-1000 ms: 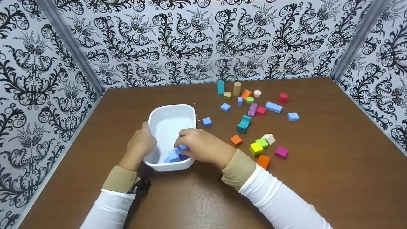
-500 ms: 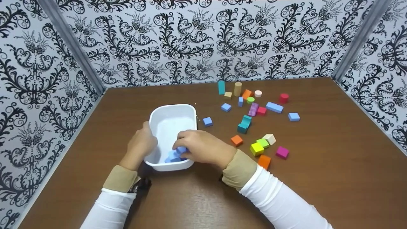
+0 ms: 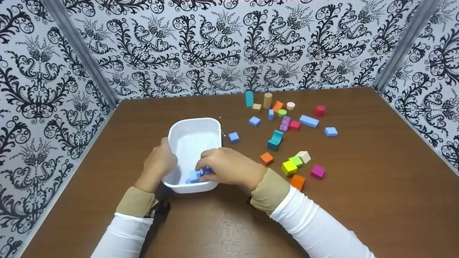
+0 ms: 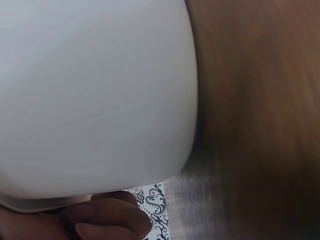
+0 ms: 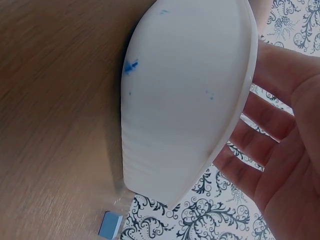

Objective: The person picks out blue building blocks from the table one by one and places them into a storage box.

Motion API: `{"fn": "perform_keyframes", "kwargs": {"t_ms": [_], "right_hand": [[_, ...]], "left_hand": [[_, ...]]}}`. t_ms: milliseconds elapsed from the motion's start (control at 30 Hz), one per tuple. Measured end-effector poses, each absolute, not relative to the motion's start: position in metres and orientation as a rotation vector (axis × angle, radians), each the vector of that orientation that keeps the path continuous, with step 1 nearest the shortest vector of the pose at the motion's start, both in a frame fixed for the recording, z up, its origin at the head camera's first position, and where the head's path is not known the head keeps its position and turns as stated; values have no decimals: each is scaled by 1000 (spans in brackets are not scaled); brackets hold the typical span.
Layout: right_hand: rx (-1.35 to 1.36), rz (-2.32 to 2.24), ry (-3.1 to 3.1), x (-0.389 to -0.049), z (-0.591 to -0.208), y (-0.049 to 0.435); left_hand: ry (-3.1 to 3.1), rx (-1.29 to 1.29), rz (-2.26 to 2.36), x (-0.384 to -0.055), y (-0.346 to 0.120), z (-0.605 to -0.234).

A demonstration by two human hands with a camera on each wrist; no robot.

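As shown, left hand (image 3: 160, 160): clamped on white tub (image 3: 193, 143)
Right hand (image 3: 229, 163): half-spread over blue blocks (image 3: 194, 176); cannot tell if pinching

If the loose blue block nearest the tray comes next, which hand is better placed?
Likely the right hand: it's nearer that blue block; the left hand grips the white tray by its left rim.

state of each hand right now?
Left hand: holding the white tub by its rim.
Right hand: at blue blocks in the tub; grip can't be told.
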State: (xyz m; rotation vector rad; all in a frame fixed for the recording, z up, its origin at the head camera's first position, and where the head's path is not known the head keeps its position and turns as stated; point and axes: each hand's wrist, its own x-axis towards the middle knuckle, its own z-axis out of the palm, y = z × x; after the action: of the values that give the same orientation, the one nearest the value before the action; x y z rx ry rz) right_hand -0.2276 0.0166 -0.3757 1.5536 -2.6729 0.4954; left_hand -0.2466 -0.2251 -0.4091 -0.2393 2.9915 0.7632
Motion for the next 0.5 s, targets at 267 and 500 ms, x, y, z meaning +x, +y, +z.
{"fn": "perform_keyframes", "kwargs": {"t_ms": [267,500], "right_hand": [[1557,488,-2659,-228,-376,17],[1548,514,-2599,-230,-372,20]], "left_hand": [[2985,-240,765,-248,-226,-410],[2980,-235,777,-248,-226,-411]]}}
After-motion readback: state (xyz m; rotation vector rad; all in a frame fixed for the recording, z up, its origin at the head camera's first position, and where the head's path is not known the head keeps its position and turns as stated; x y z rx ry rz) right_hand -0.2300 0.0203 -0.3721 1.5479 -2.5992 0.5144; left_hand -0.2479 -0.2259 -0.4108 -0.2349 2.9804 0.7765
